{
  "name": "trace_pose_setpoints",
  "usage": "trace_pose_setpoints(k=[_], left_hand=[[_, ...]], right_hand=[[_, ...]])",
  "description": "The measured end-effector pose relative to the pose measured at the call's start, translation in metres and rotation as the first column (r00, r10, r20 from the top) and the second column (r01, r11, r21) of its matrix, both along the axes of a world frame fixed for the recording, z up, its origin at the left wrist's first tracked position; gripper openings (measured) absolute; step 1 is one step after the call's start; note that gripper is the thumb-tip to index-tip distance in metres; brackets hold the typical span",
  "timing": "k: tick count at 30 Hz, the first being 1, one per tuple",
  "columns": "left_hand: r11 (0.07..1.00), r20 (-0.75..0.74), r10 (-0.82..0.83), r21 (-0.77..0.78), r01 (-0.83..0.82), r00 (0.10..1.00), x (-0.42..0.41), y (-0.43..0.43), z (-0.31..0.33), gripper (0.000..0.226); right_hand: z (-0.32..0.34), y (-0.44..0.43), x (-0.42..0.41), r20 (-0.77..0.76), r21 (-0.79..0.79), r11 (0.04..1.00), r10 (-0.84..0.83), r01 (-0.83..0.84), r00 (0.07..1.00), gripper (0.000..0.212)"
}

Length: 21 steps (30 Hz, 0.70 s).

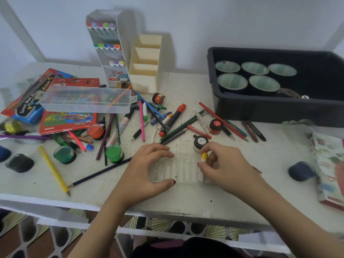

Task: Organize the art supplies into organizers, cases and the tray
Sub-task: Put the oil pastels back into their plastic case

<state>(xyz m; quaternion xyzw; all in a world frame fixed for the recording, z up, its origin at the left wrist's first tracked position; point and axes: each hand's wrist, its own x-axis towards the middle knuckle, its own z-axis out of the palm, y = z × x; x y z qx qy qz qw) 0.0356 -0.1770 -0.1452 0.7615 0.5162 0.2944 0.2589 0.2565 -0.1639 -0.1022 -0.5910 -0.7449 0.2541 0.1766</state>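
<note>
Dark tray [260, 112] at two o'clock holds five lidded pots [232, 81]; white organizer [123, 28] at eleven holds markers [106, 46]. Pencils [178, 125] crowd twelve. Your left hand [147, 170] curls round the clear ribbed case [182, 170]; your right hand [223, 164] pinches a yellow crayon [204, 156] there.

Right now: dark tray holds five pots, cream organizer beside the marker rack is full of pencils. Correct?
No. In the head view the cream organizer beside the marker rack is empty, not full of pencils. The dark tray does hold five pots.
</note>
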Motion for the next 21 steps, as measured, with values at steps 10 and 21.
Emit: trace_pose_setpoints(k=[10,21], left_hand=[[1.0,0.003,0.003,-0.003,-0.003,1.0,0.0,-0.001,0.0,0.052],[1.0,-0.036,-0.002,-0.01,0.001,0.999,0.0,0.0,-0.002,0.076]], right_hand=[[-0.006,-0.002,-0.001,0.122,0.037,0.996,0.077,-0.082,0.99,0.042],[-0.013,-0.007,0.0,0.096,0.089,0.991,0.09,-0.099,0.991,0.037]])
